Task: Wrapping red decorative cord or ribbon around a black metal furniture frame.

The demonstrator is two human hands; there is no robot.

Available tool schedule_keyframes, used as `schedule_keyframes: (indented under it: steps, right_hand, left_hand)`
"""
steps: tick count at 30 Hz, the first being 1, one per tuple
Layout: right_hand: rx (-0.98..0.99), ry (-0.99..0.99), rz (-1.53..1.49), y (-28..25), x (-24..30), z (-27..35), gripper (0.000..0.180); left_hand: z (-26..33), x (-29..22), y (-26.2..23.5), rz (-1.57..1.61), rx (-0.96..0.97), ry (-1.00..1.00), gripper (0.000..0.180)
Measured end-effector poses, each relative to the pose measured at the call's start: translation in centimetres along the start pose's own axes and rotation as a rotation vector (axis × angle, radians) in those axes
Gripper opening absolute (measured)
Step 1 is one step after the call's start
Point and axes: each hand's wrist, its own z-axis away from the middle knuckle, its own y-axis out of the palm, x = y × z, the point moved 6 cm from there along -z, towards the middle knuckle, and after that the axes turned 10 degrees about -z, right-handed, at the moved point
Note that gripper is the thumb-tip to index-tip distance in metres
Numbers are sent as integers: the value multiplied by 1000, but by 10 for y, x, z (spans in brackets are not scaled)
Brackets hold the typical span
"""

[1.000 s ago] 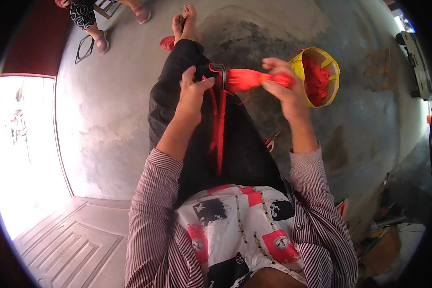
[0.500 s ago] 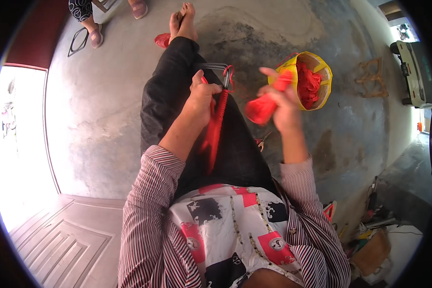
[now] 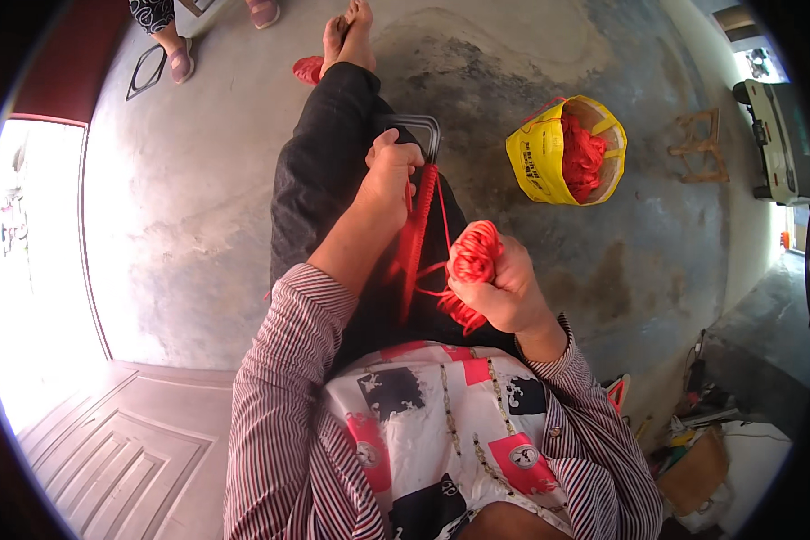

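Your right hand point(image 3: 513, 283) has made the biggest change: half a second ago it was out beside the bag, and now it has come back toward your lap, nearer your body than your left hand point(image 3: 390, 171). The red cord hank point(image 3: 474, 252) came with it, clamped in your closed fist with its end pointing up. The smallest change is at the bar's corner, just beyond your left fingers: the loose red loop there is gone, and a strand point(image 3: 444, 207) runs almost straight from the wraps to your right fist. For the winding, that looks like slack taken up and the latest turn being drawn snug. Your left hand has stayed curled around the metal frame point(image 3: 435, 139), thumb uppermost, though your fingers hide exactly what lies beneath them.

Now the count, from the largest down. You have one pair of black trousers point(image 3: 306, 180) beneath both grips. One yellow bag point(image 3: 531, 157) stands on the floor beyond your right hand, well apart from it, with one heap of red cord point(image 3: 582, 153) inside. There seems to be one frame, its rod looking doubled at the corner. One wrapped side point(image 3: 420, 225) shows clearly between your hands, its turns too fine to count. You hold one hank, a few loose ends trailing left of that fist, and one strand stands clear.
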Motion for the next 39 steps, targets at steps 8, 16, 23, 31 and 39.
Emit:
schedule_keyframes:
  steps: [8, 16, 23, 31, 39]
  right_hand:
    - [-329, 183, -189, -55, -17, -45, 16]
    - [-374, 245, 45, -46, -81, -92, 18]
    - [-363, 231, 105, -35, -83, -73, 18]
    - [-316, 250, -11, -26, -77, -56, 16]
    - [-171, 41, -609, -37, 38, -28, 50]
  left_hand:
    - [9, 12, -10, 347, -16, 17, 50]
    - [17, 1, -1, 555, 190, 116, 14]
    - [10, 10, -4, 612, 159, 90, 18]
    - [17, 10, -10, 554, 136, 65, 24]
    - [107, -45, 12, -929, -163, 1164, 81]
